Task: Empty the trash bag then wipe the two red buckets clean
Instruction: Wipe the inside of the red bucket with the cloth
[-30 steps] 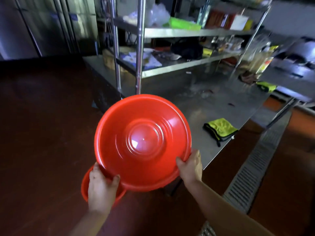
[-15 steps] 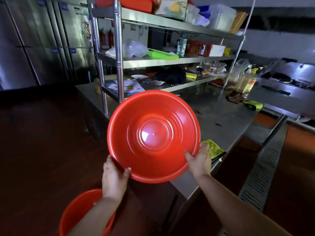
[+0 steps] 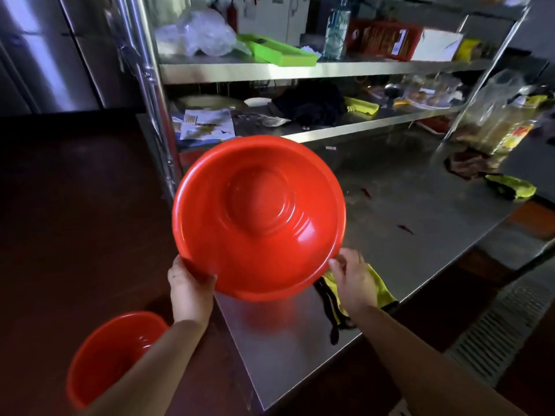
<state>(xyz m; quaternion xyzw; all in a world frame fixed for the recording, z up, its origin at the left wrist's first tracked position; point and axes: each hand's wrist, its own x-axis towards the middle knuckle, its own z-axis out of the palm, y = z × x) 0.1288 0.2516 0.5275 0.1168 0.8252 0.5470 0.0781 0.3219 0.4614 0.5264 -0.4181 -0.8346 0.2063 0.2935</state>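
Observation:
A red bucket (image 3: 258,217) is tilted up with its inside facing me, above the near corner of the steel table (image 3: 420,235). My left hand (image 3: 190,285) grips its lower left rim. My right hand (image 3: 353,280) is just below the lower right rim, its fingers loose and blurred, the thumb close to the rim. That hand hovers over a yellow cloth (image 3: 383,292) lying at the table's front edge. A second red bucket (image 3: 111,349) stands on the dark floor at the lower left, partly hidden by my left forearm.
A steel shelf rack (image 3: 150,85) rises behind the bucket, cluttered with papers, a green tray (image 3: 279,51), clear plastic and a dark cloth. Another yellow cloth (image 3: 513,187) lies at the table's far right. A floor drain grate (image 3: 495,325) runs along the right. Steel fridges stand at the left.
The bucket has been carried up and over the table corner. My right hand has slipped from its rim grip down toward the yellow cloth. The floor bucket is now farther left.

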